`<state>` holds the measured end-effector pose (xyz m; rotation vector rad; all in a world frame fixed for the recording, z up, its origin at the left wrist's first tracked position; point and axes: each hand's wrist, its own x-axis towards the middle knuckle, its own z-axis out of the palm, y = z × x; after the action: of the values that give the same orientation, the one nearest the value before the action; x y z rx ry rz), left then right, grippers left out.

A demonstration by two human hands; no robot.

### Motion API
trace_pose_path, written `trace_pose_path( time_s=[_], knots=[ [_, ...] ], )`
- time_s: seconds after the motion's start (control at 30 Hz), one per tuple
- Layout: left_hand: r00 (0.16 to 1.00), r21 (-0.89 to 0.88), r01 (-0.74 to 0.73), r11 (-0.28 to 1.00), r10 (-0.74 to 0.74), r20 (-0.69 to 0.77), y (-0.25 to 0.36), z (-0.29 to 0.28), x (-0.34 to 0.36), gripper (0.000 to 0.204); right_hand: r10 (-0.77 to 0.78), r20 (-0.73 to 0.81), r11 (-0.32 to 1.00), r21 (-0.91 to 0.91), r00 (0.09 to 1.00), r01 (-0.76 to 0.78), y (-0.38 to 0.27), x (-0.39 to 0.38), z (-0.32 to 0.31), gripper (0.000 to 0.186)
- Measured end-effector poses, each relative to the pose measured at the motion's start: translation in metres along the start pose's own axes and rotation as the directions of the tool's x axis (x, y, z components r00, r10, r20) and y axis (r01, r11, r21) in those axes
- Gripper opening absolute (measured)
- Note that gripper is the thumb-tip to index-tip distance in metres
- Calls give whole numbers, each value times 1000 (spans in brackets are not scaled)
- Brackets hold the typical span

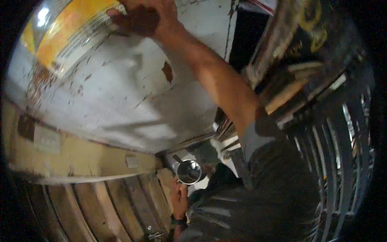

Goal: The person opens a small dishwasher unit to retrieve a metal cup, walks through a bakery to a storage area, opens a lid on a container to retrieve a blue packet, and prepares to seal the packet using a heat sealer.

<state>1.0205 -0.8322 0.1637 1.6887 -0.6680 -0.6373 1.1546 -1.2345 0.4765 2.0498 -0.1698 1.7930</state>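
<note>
My right arm reaches across to the upper left, where my right hand (147, 16) has its fingers closed at the edge of a large yellow package (74, 34) with a shiny spot on it. Part of that hand is in shadow and cut off by the picture's top. Low in the middle, my left hand (179, 195), with a dark band at the wrist, is closed at the side of a round metal cup (189, 172). A dark handle (177, 159) sticks out over the cup's rim. What the cup holds is too dark and blurred to tell.
A white board (121, 92) with chipped paint lies under my right arm. Beside it runs a cream-coloured panel (80, 157), then wooden slats (105, 205). Stacked boards (288, 92) stand at the right, with dark slats (334, 149) beyond.
</note>
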Motion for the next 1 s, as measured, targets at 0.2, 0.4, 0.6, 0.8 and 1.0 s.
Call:
trace_pose_path(
  time_s=[0.2,0.4,0.6,0.8,1.0],
  knots=[
    [985,217,-169,961,155,81,-21,20,121,26,25,-266,952,301,964,58,16,-4,111,49],
    [967,25,-137,990,128,219,-77,45,293,22,10,-374,896,416,927,158,23,-7,244,51],
    [959,45,-5,999,-8,285,-33,27,436,20,-49,-244,739,643,969,199,42,-2,344,56],
    [968,139,-142,980,108,227,71,49,592,22,-176,-82,680,711,981,181,68,-5,406,59],
    [933,217,-284,934,217,286,58,80,744,45,-389,-413,637,525,823,564,92,-11,449,45]
  ],
)
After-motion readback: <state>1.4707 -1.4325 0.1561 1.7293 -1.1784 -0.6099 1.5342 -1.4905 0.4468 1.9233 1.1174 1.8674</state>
